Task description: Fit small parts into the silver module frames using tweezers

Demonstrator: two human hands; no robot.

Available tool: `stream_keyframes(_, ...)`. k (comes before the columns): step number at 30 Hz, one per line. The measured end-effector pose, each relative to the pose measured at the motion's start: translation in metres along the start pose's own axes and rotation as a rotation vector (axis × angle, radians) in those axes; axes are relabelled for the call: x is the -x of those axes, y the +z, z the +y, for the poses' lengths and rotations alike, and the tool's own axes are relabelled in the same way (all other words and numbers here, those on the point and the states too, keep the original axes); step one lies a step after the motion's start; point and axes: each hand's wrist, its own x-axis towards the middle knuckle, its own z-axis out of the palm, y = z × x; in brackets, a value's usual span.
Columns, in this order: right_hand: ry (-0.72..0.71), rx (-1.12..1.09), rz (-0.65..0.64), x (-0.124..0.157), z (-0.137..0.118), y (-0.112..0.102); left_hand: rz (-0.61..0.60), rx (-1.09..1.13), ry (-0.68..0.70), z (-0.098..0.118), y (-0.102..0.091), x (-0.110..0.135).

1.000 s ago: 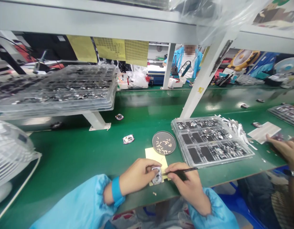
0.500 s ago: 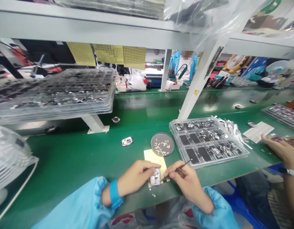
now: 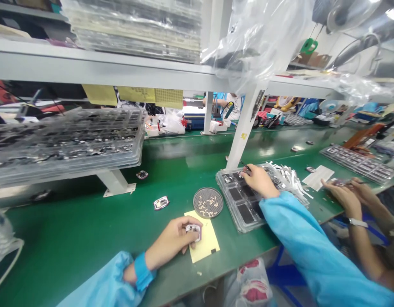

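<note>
My left hand [image 3: 178, 234] grips a small rounded device housing [image 3: 194, 233] with a white inside and a purplish rim, above a yellow paper sheet [image 3: 203, 249]. My right hand [image 3: 259, 179] reaches over the far side of a clear compartment tray [image 3: 240, 224] of small dark and silvery parts. Dark tweezers [image 3: 245, 166] stick out past its fingers; their tips are too small to make out. Beyond the yellow sheet lies a round grey mesh dish [image 3: 197, 206] with many tiny pale pieces. Another housing [image 3: 160, 203] rests on the green bench, left of the dish.
White paper strips [image 3: 289, 179] lie along the tray's right side. A shelf post [image 3: 240, 143] rises behind the tray. Stacked trays [image 3: 65, 149] stand on a raised ledge at left, near a white fan [image 3: 3, 251]. At right, a co-worker's hands [image 3: 347, 196] handle a small part.
My right hand has gone from beside the housing to the far side of the tray, with the tweezers. My left hand has lifted the housing off the sheet and tilted it. The view has shifted.
</note>
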Motion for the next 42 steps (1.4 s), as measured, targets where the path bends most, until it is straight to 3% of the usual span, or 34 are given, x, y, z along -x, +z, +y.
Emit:
stream_keyframes(3, 0.073, 0.086, -0.007, -0.02, 0.008, 0.014, 0.018, -0.007, -0.008, -0.003, 0.0, -0.003)
stream_keyframes(7, 0.102, 0.101, -0.015, -0.019, 0.01, 0.017, 0.041, -0.018, 0.004, -0.005, 0.0, -0.005)
stream_keyframes(11, 0.04, 0.005, 0.016, -0.002, 0.001, 0.008, 0.069, -0.037, 0.021, -0.005, 0.003, -0.003)
stream_keyframes(14, -0.035, -0.149, 0.022, 0.027, -0.02, 0.0, 0.083, -0.023, 0.051, -0.004, 0.007, -0.001)
stream_keyframes(18, -0.098, -0.647, -0.177, 0.088, -0.058, -0.002, 0.11, 0.017, 0.07, -0.002, 0.009, 0.0)
stream_keyframes(22, -0.057, -0.842, -0.428, 0.142, -0.085, 0.011, 0.147, 0.044, 0.051, 0.001, 0.009, 0.001)
stream_keyframes(25, 0.023, -0.94, -0.566, 0.162, -0.093, 0.029, 0.154, 0.052, 0.061, 0.001, 0.008, 0.002)
stream_keyframes(32, 0.171, -0.999, -0.487, 0.171, -0.103, 0.059, 0.17, -0.01, 0.128, -0.002, 0.005, 0.006)
stream_keyframes(37, 0.203, -1.006, -0.478, 0.17, -0.105, 0.059, 0.168, -0.067, 0.149, 0.003, 0.007, 0.009)
stream_keyframes(42, 0.181, -0.98, -0.446, 0.166, -0.1, 0.059, 0.087, -0.001, 0.162, 0.005, 0.012, 0.011)
